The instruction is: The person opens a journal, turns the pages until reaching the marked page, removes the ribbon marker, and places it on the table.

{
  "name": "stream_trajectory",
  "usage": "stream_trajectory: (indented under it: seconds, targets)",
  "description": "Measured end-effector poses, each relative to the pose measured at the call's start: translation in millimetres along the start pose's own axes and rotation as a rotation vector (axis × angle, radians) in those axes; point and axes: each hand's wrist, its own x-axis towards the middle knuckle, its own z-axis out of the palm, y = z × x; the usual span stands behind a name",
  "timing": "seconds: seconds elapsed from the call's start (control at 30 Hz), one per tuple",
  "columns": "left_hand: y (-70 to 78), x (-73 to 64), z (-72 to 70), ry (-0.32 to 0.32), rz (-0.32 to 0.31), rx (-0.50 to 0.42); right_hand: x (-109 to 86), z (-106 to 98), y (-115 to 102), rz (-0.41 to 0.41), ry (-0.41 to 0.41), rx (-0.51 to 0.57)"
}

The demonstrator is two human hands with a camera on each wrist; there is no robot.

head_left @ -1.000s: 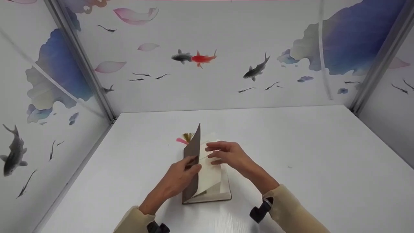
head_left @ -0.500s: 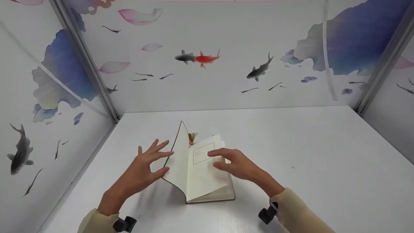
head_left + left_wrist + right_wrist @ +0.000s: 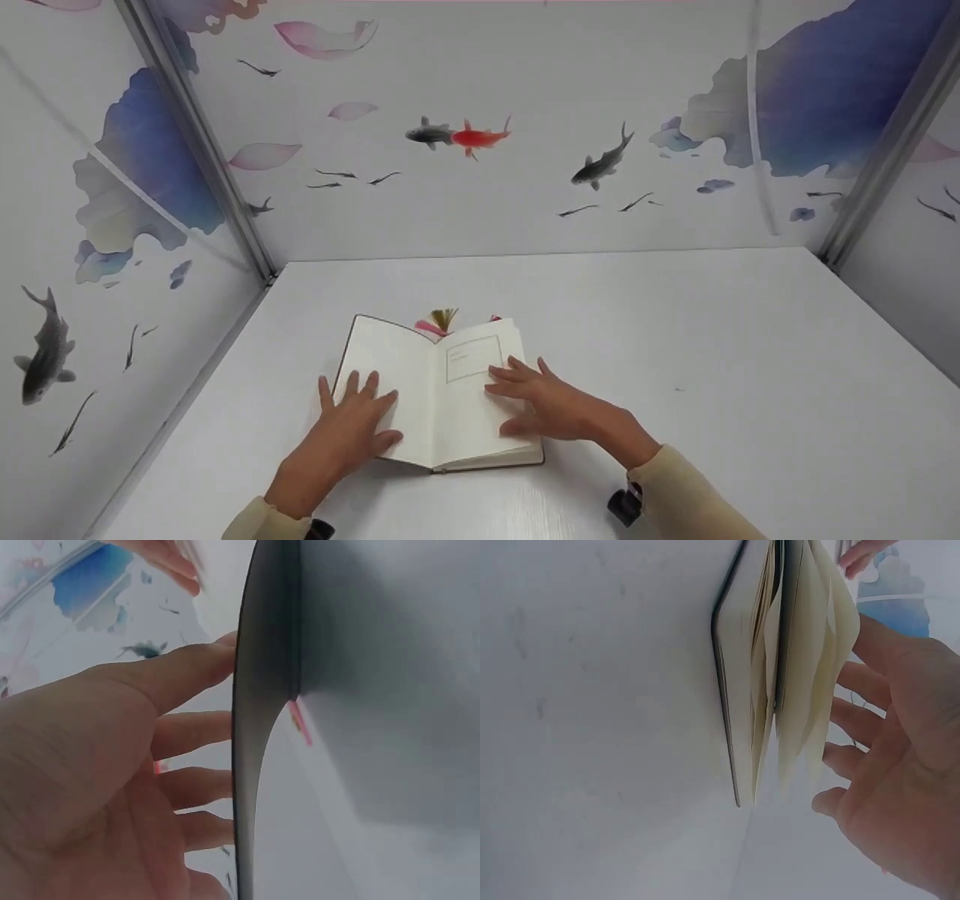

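Lying opened on the table (image 3: 675, 322), the book (image 3: 435, 412) looks light: limp, creasable pages (image 3: 817, 667), a stiffer cover (image 3: 259, 690), best held by its edges. Left hand (image 3: 341, 427) touches the cover side, right hand (image 3: 551, 405) the pages, both spread, neither gripping.

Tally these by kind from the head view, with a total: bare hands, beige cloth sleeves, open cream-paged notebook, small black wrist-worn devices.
Hands, bare left hand and bare right hand: 2
Beige cloth sleeves: 2
Open cream-paged notebook: 1
Small black wrist-worn devices: 2
Total: 7
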Motion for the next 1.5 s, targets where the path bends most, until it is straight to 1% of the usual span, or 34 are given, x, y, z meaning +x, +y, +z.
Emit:
stream_trajectory:
  seconds: [0.1, 0.2, 0.33, 0.47, 0.6, 0.77, 0.87, 1.0, 1.13, 1.27, 1.4, 1.5]
  targets:
    - [2.0, 7.9, 11.1, -0.094, -0.033, -0.097, 0.3, 0.8, 1.9, 0.026, -0.003, -0.020]
    - [4.7, 16.1, 20.5, -0.163, -0.036, -0.163, 1.5, 1.4, 2.6, 0.051, -0.013, -0.035]
    - [8.3, 25.7, 28.7, -0.232, -0.018, -0.188, 2.9, 3.1, 2.2, 0.101, -0.045, -0.047]
    - [7.5, 31.3, 30.0, -0.291, 0.013, -0.194, 4.6, 5.5, 1.2, 0.144, -0.079, -0.075]
    - [4.0, 35.1, 30.6, -0.348, 0.029, -0.189, 4.3, 7.0, 1.5, 0.183, -0.116, -0.078]
    - [2.8, 39.4, 33.2, -0.374, 0.009, -0.181, 2.5, 3.0, 0.3, 0.236, -0.196, -0.083]
    - [3.6, 41.6, 34.7, -0.386, -0.010, -0.177, 1.8, 0.1, -2.5, 0.256, -0.250, -0.109]
    - [4.2, 43.7, 38.3, -0.396, -0.018, -0.171, 0.3, -2.2, -5.5, 0.264, -0.295, -0.155]
    - [4.9, 45.3, 40.3, -0.399, -0.019, -0.167, 1.2, -3.5, -8.8, 0.281, -0.320, -0.174]
    - [5.9, 46.6, 39.6, -0.399, -0.027, -0.171, 4.1, -3.8, -12.8, 0.302, -0.339, -0.159]
    - [5.7, 46.3, 38.2, -0.390, -0.034, -0.177, 5.5, -4.7, -13.9, 0.299, -0.342, -0.137]
    - [4.9, 45.9, 37.5, -0.395, -0.041, -0.183, 5.3, -7.2, -12.5, 0.293, -0.335, -0.116]
